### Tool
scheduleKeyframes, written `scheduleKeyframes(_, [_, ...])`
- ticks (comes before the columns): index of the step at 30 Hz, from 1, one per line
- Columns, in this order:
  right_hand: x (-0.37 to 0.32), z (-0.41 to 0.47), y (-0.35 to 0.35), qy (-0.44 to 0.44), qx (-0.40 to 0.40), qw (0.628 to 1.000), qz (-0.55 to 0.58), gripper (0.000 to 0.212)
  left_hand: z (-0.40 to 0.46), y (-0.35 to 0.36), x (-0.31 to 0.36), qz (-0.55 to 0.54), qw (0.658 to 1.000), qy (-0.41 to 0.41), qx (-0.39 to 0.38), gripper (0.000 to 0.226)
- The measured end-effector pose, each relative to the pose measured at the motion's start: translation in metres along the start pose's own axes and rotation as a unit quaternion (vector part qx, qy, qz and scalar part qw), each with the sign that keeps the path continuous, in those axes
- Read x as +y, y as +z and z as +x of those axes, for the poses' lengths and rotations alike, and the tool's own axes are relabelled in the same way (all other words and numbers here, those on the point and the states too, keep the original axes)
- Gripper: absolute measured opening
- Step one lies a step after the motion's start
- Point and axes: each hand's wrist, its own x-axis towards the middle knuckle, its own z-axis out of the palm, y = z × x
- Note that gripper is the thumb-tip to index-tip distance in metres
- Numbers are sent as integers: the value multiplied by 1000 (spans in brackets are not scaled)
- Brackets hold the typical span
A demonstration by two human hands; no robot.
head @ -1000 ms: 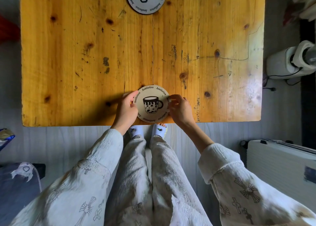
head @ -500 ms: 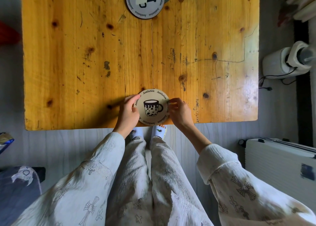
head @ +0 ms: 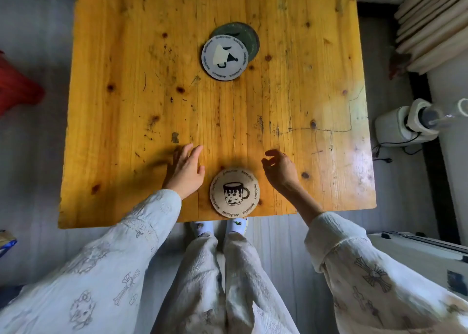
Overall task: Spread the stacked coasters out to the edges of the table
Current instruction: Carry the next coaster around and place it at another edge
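Observation:
A beige coaster with a spotted mug drawing (head: 234,192) lies flat at the near edge of the wooden table (head: 121,121). My left hand (head: 186,171) hovers just left of it, fingers apart, holding nothing. On the coaster's right, my right hand (head: 279,168) is lifted with loosely curled fingers, also holding nothing. Farther back at the table's middle, a pale grey coaster (head: 225,58) lies partly on top of a dark green coaster (head: 247,36).
A white appliance with a cord (head: 410,123) stands on the floor to the right. A white case (head: 425,255) sits at the lower right and a red object (head: 15,88) on the left floor. My legs and feet are below the near edge.
Both hands let go of the mug coaster and moved up and apart from it. The view tilted forward, so the two stacked coasters now show in full.

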Motion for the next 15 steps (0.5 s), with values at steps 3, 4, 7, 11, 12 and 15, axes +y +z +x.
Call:
scheduleKeyframes(3, [-26,27,-8,-30,11,999,-9,33,31,-17,-4,27,999,4,-36,65])
scheduleKeyframes(4, [-35,38,-9,-39,14,999,-16,33,41,-22,-5,38,998,6,-44,71])
scheduleKeyframes(7, [-60,71,-12,-50,15,998,-19,35,67,-32,-6,113,992,4,-51,90])
scheduleKeyframes(11, [-85,116,-18,-18,-19,997,67,40,81,-25,-4,141,988,-32,-56,105])
scheduleKeyframes(12, [-90,128,-19,5,-29,993,115,42,82,-22,-4,146,987,-38,-52,106])
scheduleKeyframes(15, [-104,159,-21,66,-40,976,205,41,85,-18,-2,156,985,-54,-48,107])
